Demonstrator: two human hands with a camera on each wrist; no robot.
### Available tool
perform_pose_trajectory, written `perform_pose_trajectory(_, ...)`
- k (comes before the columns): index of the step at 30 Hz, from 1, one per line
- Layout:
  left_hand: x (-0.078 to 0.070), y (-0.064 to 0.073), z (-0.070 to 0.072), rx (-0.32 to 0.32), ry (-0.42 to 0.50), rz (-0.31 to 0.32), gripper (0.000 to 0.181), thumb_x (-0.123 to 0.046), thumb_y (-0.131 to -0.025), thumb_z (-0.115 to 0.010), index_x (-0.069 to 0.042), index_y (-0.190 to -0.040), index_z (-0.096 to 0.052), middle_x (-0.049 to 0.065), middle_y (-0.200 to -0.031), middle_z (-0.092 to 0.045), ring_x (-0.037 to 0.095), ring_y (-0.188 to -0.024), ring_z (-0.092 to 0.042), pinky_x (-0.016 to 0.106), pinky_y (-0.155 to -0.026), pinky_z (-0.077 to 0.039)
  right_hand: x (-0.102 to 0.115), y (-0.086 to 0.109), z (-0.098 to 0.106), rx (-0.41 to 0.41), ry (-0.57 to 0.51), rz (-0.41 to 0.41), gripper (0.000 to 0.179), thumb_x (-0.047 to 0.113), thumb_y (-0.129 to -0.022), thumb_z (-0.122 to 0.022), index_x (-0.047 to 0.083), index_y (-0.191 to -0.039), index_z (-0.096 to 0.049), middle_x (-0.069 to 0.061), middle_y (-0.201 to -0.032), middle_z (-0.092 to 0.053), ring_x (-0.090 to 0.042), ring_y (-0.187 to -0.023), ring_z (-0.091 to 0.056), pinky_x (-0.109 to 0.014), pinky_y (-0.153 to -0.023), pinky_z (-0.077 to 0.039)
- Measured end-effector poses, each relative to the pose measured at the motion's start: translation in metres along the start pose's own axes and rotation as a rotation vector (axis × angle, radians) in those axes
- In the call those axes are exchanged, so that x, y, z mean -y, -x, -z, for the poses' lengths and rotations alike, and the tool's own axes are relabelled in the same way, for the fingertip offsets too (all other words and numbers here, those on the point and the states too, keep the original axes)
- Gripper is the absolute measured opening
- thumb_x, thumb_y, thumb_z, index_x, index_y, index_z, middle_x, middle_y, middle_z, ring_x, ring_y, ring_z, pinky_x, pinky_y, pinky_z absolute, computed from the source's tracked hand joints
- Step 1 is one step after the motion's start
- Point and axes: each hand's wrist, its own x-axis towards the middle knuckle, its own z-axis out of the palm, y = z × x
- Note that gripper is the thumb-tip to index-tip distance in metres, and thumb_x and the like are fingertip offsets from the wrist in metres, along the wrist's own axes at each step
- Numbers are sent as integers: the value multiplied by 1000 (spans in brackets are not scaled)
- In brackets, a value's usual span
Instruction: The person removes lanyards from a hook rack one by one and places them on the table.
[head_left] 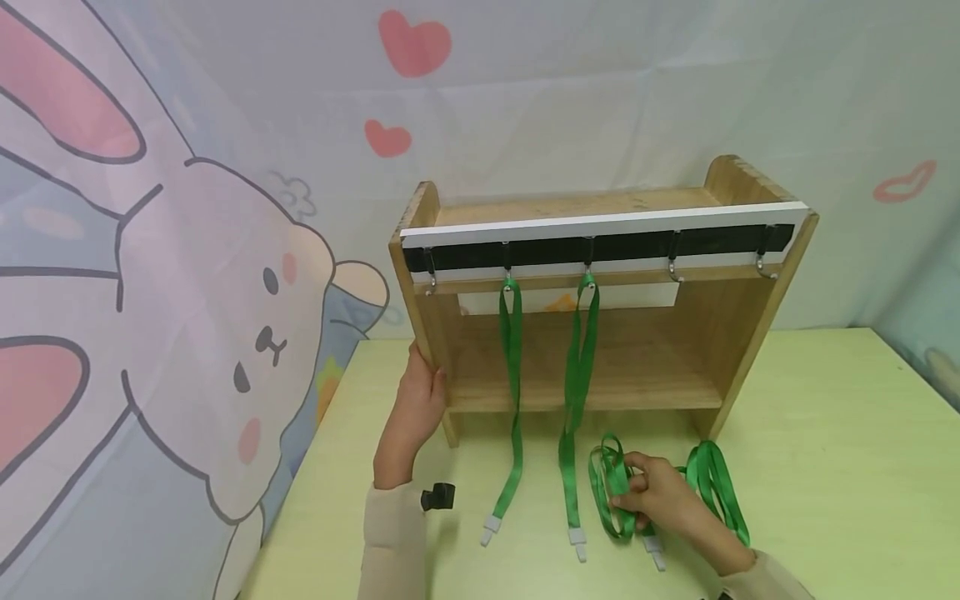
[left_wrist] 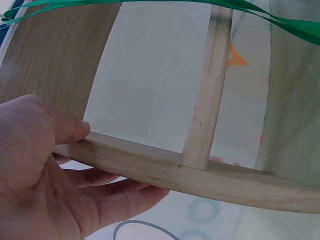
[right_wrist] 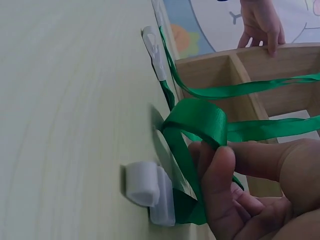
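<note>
My left hand [head_left: 418,400] grips the left side panel of a wooden shelf [head_left: 577,396], thumb on its front edge and fingers behind, as the left wrist view shows. Down on the table, my right hand [head_left: 663,492] pinches a looped green lanyard [right_wrist: 197,117] between thumb and fingers. This lanyard's white plastic clip [right_wrist: 142,182] lies by the tabletop. Two more green lanyards, a left one [head_left: 514,367] and a right one [head_left: 576,383], hang from metal hooks on the shelf's front, their white clips lowest. Beside my right wrist lies another coiled green lanyard [head_left: 716,483].
A white strip with a black band [head_left: 551,254] runs across the shelf's top front and carries several hooks. Bare hooks show at the far left [head_left: 431,283] and on the right [head_left: 675,268]. A printed cloth [head_left: 600,108] hangs behind the pale table [head_left: 847,417].
</note>
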Motion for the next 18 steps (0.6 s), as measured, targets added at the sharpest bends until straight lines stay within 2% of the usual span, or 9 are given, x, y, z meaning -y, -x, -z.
perform_pose_trajectory(2,0,0,0,-2,-4,2,57,3,-103,-44,12,-151,-14,39,-138,-42,51,-125,-50,62,-99,-44,1,1,0,-9,15,-9,78,-4,-88,-73,-32,-140,-21,2,-56,-38,-19,-45,-58,-30,-51,-54)
perform_pose_trajectory(4,0,0,0,-4,-6,5,57,3,-103,-44,12,-151,-14,39,-138,-42,51,-125,-50,62,-99,-44,3,1,0,-22,40,-32,80,-3,-88,-72,-32,-140,-19,1,-56,-42,-22,-46,-59,-31,-52,-54)
perform_pose_trajectory(6,0,0,-1,-5,-4,8,58,3,-102,-44,12,-151,-14,39,-138,-42,51,-125,-50,62,-99,-44,6,2,0,-47,99,-51,77,-1,-88,-73,-30,-140,-24,-1,-59,-52,-24,-47,-61,-30,-54,-54)
perform_pose_trajectory(10,-1,-1,-1,-1,7,17,58,3,-103,-44,11,-152,-13,39,-140,-40,51,-127,-49,62,-100,-43,15,4,3,-120,231,-78,68,3,-87,-75,-26,-137,-39,-8,-77,-71,-22,-51,-64,-31,-53,-54)
perform_pose_trajectory(14,-1,-1,-1,3,5,20,58,3,-103,-43,11,-152,-13,39,-140,-40,51,-126,-50,62,-99,-44,21,6,7,-158,324,-65,55,4,-87,-75,-22,-130,-51,-11,-84,-74,-18,-55,-67,-31,-54,-55)
perform_pose_trajectory(18,1,-1,-2,0,2,21,57,3,-103,-43,11,-151,-14,38,-139,-41,50,-125,-51,62,-97,-45,23,6,11,-147,362,-34,44,6,-88,-76,-19,-121,-59,-13,-84,-74,-16,-56,-68,-31,-57,-57)
